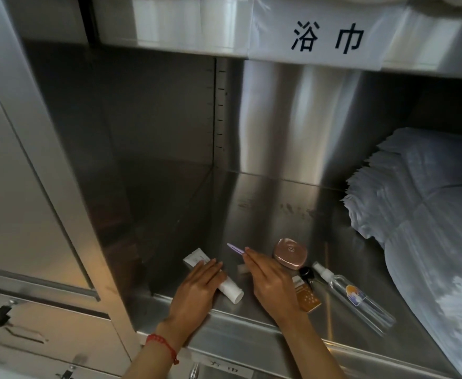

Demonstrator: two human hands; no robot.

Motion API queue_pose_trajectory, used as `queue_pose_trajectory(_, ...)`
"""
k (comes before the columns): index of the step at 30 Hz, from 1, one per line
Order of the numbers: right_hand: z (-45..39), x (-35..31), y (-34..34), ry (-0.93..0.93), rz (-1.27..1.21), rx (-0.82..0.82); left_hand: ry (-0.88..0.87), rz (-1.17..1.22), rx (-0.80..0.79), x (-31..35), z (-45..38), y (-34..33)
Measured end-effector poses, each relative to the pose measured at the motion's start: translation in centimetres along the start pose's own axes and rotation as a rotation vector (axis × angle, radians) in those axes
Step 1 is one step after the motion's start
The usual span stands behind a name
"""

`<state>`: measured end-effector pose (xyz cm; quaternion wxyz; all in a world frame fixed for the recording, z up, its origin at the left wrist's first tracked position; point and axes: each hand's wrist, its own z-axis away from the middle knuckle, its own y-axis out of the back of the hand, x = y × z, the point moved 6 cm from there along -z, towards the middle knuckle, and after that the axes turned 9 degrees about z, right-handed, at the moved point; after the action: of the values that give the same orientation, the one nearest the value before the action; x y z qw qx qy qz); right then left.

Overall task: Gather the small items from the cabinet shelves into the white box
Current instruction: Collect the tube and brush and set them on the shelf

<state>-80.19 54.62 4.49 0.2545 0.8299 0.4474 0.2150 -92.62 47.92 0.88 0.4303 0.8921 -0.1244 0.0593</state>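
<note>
Head view: two hands (pixel 197 285) (pixel 272 283), one white tube (pixel 231 289) (under left), one clear bottle (pixel 353 296).

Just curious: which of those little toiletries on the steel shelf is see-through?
The clear plastic spray bottle with a cartoon sticker, lying farthest right. The white tube, pink compact and brown packet are opaque.

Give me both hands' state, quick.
Left hand: open, straight fingers resting on the white tube.
Right hand: open, fingertips reaching to the purple tweezers, holding nothing.
</note>
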Motion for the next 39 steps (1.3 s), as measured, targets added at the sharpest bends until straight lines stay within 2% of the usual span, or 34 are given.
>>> queue_pose_trajectory(15,1.0,0.2,-0.1,-0.014,0.012,-0.039,0.067,-0.006,-0.07,0.0,0.0,-0.6)
queue_pose_trajectory(20,1.7,0.1,0.3,-0.034,0.006,-0.063,0.147,-0.005,-0.158,0.2,0.2,-0.6)
queue_pose_trajectory(28,2.7,-0.4,1.2,-0.048,0.029,-0.074,0.131,0.01,-0.114,1.0,0.5,0.1)
queue_pose_trajectory(35,3.2,-0.7,1.8,-0.073,0.068,-0.149,0.081,-0.04,-0.093,2.1,0.8,0.5)
queue_pose_trajectory(39,3.4,-0.8,1.6,-0.117,0.037,-0.265,0.08,-0.07,-0.113,2.3,1.1,0.4)
